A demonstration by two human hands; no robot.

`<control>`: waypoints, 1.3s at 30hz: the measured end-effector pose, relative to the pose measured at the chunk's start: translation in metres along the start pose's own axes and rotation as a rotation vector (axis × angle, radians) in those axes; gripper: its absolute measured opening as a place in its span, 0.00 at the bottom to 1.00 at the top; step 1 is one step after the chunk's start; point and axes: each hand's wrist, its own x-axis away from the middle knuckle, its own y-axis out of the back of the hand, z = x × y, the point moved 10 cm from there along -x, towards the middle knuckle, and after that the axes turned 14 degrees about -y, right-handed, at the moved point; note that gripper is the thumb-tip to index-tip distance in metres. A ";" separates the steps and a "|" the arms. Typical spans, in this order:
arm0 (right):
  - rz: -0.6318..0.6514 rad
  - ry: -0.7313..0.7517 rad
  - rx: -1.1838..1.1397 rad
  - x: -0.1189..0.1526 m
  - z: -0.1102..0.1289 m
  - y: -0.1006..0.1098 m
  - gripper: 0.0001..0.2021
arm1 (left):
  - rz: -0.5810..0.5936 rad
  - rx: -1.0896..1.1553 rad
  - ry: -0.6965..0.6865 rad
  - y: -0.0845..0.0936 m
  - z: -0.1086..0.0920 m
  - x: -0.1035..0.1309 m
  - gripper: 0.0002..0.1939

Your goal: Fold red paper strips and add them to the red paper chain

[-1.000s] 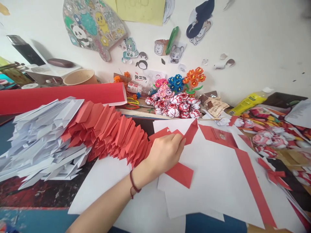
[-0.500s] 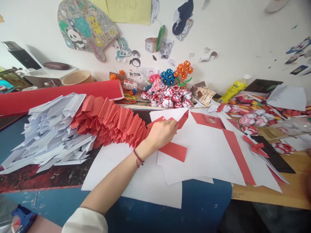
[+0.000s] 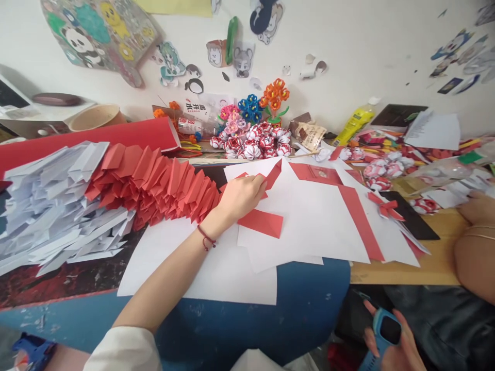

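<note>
Two hands are in use; the left hand [image 3: 243, 197] is closed narrowly round a folded red strip [image 3: 274, 175], which lies over the white sheets [image 3: 320, 216] at the centre of the worktop [image 3: 410, 273]; in what appears to be the wearer's right hand [image 3: 401, 355], a blue watch [image 3: 386, 330] is gripped below the front edge. The left wrist is placed just beside the end of the row of folded red pieces [image 3: 170, 185], so the row could be knocked apart if the arm were swept leftward; the pile of folded white pieces [image 3: 58, 201] might then be disturbed too. The sheets are loosely overlapped and could be dragged by the forearm, with the flat red strip [image 3: 262, 223] carried along; the strip in hand could be creased if squeezed unevenly; the watch could be dropped if the right fingers were loosened.
</note>
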 end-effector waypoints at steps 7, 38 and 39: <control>-0.040 0.110 0.095 0.005 0.020 -0.053 0.25 | -0.009 -0.038 -0.044 -0.003 -0.006 0.000 0.16; -0.095 0.268 0.337 0.007 0.026 -0.051 0.28 | 0.035 -0.072 -0.099 -0.009 -0.015 -0.001 0.16; -0.084 0.254 0.329 0.007 0.026 -0.052 0.28 | 0.038 -0.071 -0.099 -0.010 -0.015 -0.001 0.16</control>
